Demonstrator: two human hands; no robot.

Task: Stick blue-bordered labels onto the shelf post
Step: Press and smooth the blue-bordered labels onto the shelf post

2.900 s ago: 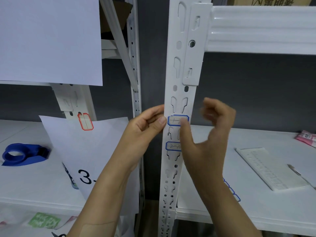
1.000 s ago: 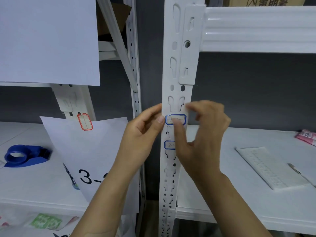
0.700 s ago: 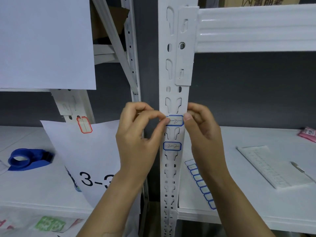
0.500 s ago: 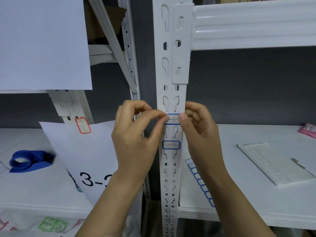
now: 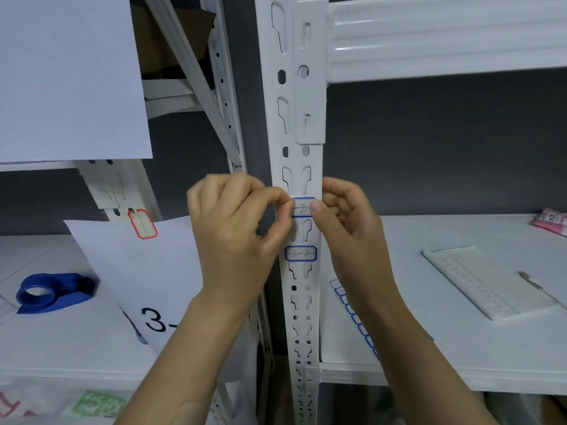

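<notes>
2 bare forearms enter from the 6 o'clock edge, each ending in an ungloved hand: left hand (image 5: 236, 228), right hand (image 5: 346, 222). No sleeve covers either arm within view. The right thumbnail, near the frame's centre, is short and unpainted.

White steel shelving bay against a dark grey wall.

A ribbed white metal crossbeam (image 5: 445, 41) spans the upper right; below it sits a flat white shelf board (image 5: 460, 342). A second white shelf board (image 5: 61, 348) lies at the left, with a diagonal white steel brace (image 5: 190, 72) behind. The dark grey matte wall (image 5: 445, 148) fills the background, evenly lit.
</notes>
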